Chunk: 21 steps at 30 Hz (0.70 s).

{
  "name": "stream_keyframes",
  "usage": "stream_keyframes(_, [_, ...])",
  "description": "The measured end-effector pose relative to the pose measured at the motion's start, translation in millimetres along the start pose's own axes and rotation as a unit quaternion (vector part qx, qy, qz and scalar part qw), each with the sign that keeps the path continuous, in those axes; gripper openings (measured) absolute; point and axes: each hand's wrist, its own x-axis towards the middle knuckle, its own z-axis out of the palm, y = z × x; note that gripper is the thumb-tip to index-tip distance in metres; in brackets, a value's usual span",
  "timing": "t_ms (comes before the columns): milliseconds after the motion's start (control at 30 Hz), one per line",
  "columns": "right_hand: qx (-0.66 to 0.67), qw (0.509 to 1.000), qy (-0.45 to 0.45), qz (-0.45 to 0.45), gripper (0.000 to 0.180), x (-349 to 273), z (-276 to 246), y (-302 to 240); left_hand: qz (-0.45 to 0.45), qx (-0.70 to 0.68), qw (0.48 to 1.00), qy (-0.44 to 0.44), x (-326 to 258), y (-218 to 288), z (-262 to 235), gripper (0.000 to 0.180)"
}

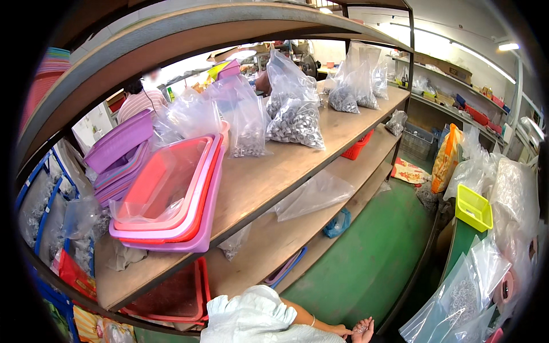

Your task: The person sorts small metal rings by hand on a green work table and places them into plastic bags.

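Observation:
At the lower edge my left arm comes in with a pale sleeve (pixel 251 314) and a thin bracelet (pixel 313 320) at the wrist. My left hand (pixel 341 330) reaches to the palm of my right hand, its fingers drawn together; anything between them is too small to make out. Palm up and fingers curled, my right hand (pixel 363 330) holds a few small shiny pieces (pixel 360 327), whose kind I cannot tell. Both hands are low over the green floor (pixel 354 257), beside the wooden shelf rack (pixel 257 177).
Stacked pink and purple trays (pixel 166 188) and clear bags of grey ring-like parts (pixel 294 123) stand on the shelf. At right, a yellow basket (pixel 473 207) and a plastic bag of small parts (pixel 460 300) lie along a bench. Another person (pixel 143 103) is behind the rack.

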Motion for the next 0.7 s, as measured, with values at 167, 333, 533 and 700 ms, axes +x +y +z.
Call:
stream_keyframes(167, [-0.042,0.999,0.002,-0.014,0.063,2,-19,7,-0.009,0.052,0.998,-0.026,7,4,-2,0.063])
stream_keyframes(333, [-0.050,0.997,0.052,-0.017,0.059,-35,0,-3,-0.044,0.121,0.990,-0.056,16,-7,-5,0.068])
stream_keyframes(533, [-0.009,0.990,0.124,-0.068,0.080,-101,40,-40,-0.118,0.254,0.947,-0.158,44,-27,1,0.074])
stream_keyframes(700, [0.310,0.925,0.159,-0.151,0.038,-113,20,-36,-0.202,0.372,0.866,-0.267,78,-43,8,0.079])
